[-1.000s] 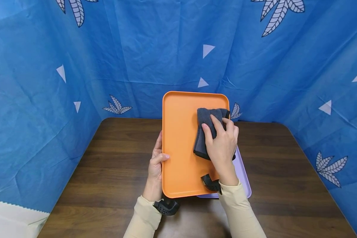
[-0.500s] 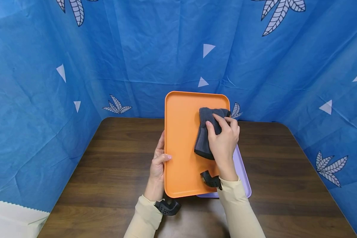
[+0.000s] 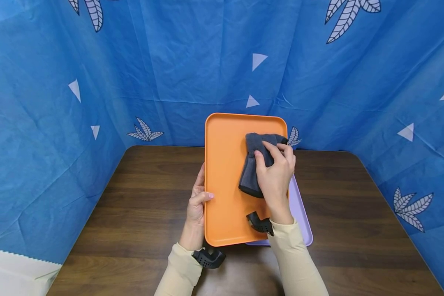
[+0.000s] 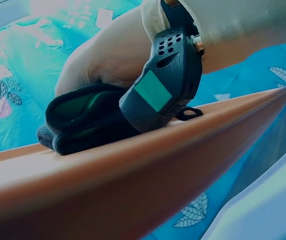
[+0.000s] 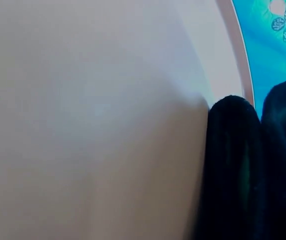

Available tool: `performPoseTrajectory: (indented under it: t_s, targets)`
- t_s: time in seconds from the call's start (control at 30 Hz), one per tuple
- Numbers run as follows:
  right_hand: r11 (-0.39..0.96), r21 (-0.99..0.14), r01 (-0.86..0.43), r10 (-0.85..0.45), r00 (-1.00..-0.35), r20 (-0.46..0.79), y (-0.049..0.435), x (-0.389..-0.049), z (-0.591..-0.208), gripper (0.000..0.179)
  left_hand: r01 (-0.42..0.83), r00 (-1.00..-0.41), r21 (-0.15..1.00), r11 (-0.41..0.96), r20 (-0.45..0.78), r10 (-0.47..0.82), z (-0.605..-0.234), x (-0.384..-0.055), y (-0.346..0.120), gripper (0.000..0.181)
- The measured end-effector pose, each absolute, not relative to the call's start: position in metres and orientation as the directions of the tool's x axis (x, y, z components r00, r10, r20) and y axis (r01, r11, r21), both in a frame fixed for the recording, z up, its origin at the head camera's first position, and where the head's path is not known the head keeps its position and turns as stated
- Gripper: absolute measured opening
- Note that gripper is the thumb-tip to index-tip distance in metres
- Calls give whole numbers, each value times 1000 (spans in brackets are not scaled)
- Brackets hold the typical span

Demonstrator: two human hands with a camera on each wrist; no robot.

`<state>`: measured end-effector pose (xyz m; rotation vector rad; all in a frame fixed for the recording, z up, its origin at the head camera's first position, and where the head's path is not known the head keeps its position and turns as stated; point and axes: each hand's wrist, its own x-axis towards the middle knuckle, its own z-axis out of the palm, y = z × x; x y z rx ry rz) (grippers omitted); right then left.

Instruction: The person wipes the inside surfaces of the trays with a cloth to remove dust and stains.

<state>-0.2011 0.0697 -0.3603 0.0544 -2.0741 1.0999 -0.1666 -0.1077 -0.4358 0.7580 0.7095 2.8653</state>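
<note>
An orange rectangular tray [image 3: 225, 172] is held up and tilted in the head view. My left hand [image 3: 195, 205] grips its left edge, thumb over the rim and the other fingers behind. On the tray's right half lies a folded dark grey cloth [image 3: 250, 179] with black edging. My right hand [image 3: 277, 176] holds this cloth against the tray, thumb and fingers bent on it. The left wrist view shows the folded cloth [image 4: 88, 120] on the tray's face, above the rim. In the right wrist view the cloth [image 5: 230, 170] is near the tray's curved edge.
A purple tray [image 3: 299, 213] lies on the dark wooden table [image 3: 144, 205], partly hidden behind the orange one. Blue patterned curtains [image 3: 192, 61] enclose the table at the back and sides. Something white [image 3: 18, 273] shows at the lower left.
Over the second, the orange tray and my left hand have shifted slightly right. My right hand and the cloth slid a little right, then back left across the tray.
</note>
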Motion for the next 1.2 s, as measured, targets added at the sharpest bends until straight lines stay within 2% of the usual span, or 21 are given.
performPoseTrajectory:
  t_s: [0.43,0.83,0.97,1.2]
  targets:
    - [665,-584,-467,174,-663,728,44,-188,-361,26,46,-887,502,-864,418,197,-438,-166,-105,83]
    - [703,-437,-561,-11,-623,782,8,-166,-365,22,11,-860,456,-890,458,224,-436,-165,-102,81]
    - [694,-449,-563,7,-619,785,5,-165,-366,22,-3,-850,424,-906,475,226,-436,-166,-102,80]
    - [650,-530,-544,63,-657,752,8,-165,-367,24,-8,-852,423,-906,472,228,-435,-166,-100,81]
